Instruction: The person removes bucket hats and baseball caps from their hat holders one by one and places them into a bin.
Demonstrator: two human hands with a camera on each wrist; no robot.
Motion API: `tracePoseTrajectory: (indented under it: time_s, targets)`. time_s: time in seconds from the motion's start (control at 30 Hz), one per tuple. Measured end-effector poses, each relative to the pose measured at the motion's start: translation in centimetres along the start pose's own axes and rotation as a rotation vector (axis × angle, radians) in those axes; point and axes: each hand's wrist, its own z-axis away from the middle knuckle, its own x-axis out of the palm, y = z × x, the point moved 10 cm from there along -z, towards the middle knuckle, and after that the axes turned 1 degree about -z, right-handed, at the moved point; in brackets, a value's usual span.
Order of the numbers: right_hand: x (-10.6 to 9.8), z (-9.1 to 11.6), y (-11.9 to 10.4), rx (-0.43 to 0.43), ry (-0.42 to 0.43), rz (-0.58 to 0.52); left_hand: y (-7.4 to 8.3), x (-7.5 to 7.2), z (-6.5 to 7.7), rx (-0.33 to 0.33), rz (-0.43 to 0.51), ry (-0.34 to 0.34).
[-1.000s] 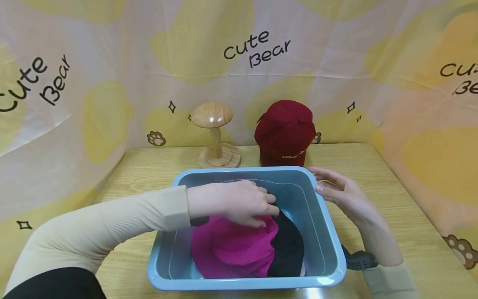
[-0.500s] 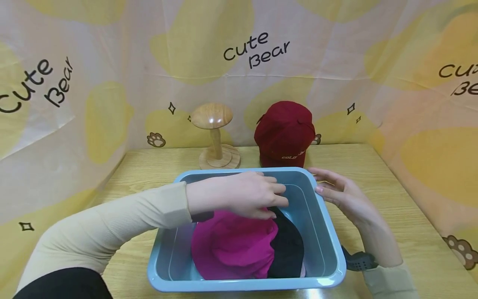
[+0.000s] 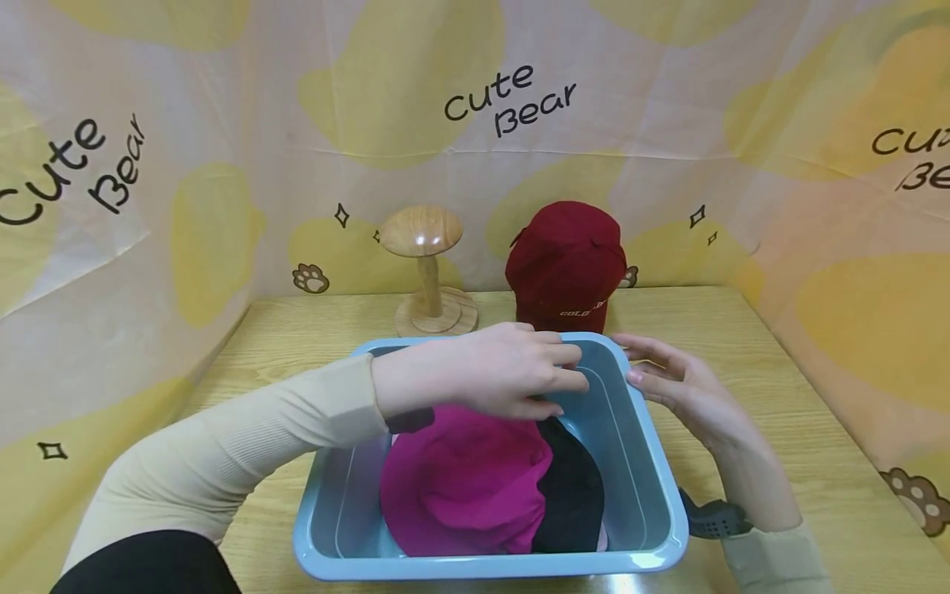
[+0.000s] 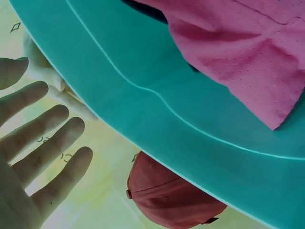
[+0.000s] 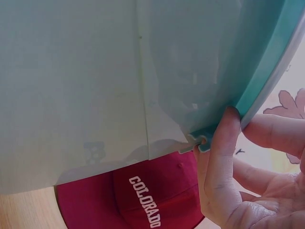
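Note:
A light blue plastic basin [image 3: 490, 566] stands on the table, holding a magenta hat [image 3: 467, 487] with a black fabric piece [image 3: 577, 495] beside it. Whether the black piece is a separate hat I cannot tell. My left hand [image 3: 512, 371] hovers over the back part of the basin, holding nothing; the left wrist view shows its fingers [image 4: 52, 129] spread and fairly straight, apart from the magenta hat. At the back right corner, my right hand [image 3: 690, 388] grips the basin's rim, thumb and fingers pinching it in the right wrist view.
Behind the basin stands a wooden hat stand [image 3: 421, 231] with a rounded top. To its right is a dark red cap [image 3: 567, 264] lettered "COLORADO". A printed cloth [image 3: 401, 99] hangs around the back and sides of the wooden table [image 3: 312, 318].
My left hand has lifted away from the magenta hat and shifted toward the back and right, fingers loosening. The hats, basin and right hand look unmoved.

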Motion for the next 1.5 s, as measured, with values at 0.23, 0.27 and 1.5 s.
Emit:
tracePoseTrajectory:
  time_s: [0.23, 0.27, 1.5]
  targets:
    - [0.0, 0.0, -0.4, -0.014, -0.016, -0.036, -0.2, -1.0, -0.2, 0.004, 0.002, 0.048]
    - [0.0, 0.0, -0.4, -0.015, -0.016, -0.037, -0.3, -1.1, -0.3, 0.002, 0.007, 0.051]
    - [-0.2, 0.3, 0.1, 0.012, 0.019, 0.012, -6.9, -2.8, -2.5, -0.198, 0.158, 0.139]
